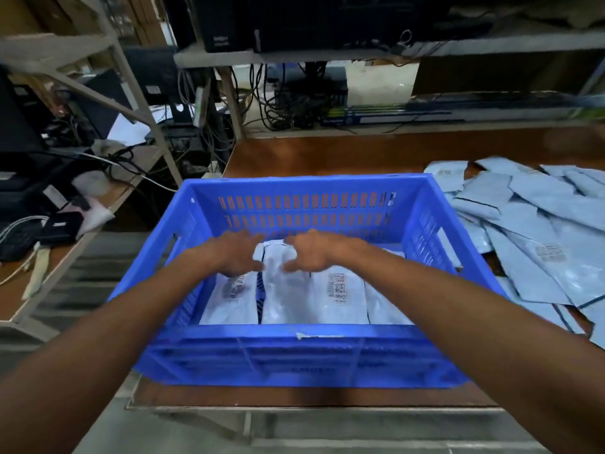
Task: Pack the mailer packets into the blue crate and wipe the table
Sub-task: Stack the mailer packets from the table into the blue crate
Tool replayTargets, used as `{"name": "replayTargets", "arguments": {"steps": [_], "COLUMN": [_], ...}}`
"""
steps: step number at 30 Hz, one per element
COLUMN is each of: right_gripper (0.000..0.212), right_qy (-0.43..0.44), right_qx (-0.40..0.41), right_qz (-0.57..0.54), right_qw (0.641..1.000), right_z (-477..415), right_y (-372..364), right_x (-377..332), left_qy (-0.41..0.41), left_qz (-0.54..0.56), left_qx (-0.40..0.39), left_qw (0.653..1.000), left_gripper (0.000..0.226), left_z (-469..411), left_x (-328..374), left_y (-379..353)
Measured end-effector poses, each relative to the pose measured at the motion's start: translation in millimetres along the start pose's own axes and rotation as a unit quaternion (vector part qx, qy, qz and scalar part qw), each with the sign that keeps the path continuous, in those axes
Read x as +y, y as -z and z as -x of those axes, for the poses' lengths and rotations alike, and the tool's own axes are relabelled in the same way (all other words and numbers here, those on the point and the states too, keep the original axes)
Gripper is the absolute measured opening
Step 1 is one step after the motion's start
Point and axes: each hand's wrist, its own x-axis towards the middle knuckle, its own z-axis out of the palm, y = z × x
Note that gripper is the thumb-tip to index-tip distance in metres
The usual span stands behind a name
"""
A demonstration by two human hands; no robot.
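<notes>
Packets [288, 299] flat in crate [294, 358] | side by side | long axes front-to-back

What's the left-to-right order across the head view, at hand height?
Black device on the side desk → blue crate's left wall → left hand → right hand → crate's right wall → loose mailer packets.
</notes>
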Motion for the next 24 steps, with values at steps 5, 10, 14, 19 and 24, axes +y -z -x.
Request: {"name": "replayTargets", "arguments": {"steps": [5,10,14,19,24], "right_gripper": [0.042,0.029,0.023,0.033,0.055], "right_qy": [-0.039,-0.118,-0.185,-0.231,-0.236], "right_qx": [0.283,0.414,0.388,0.261,0.212], "right_qz": [-0.091,-0.162,-0.159,-0.154,-0.101], "right_qw": [0.954,0.888,0.889,0.925,0.943], "right_z": [74.8,183.6,246.9,280.1,263.7], "right_y": [71.5,85.3,38.8,-54.1,-105.9], "right_x": [92.8,209.3,293.4,377.0,406.7], "left_qy": [-0.084,-0.175,-0.200,-0.150,-0.045], "left_qz": [0.114,0.105,0.063,0.029,0.082], "left_qx": [0.229,0.289,0.199,0.071,0.054], "left_qw": [0.963,0.935,0.957,0.986,0.994], "left_gripper": [0.067,0.060,0.054,0.060,0.077], "left_z": [-7.7,-3.1,-2.4,-19.6,-34.1], "left_x": [101.6,279.2,406.8,485.2,488.6], "left_y": [63.9,105.2,102.5,31.7,-43.3]}}
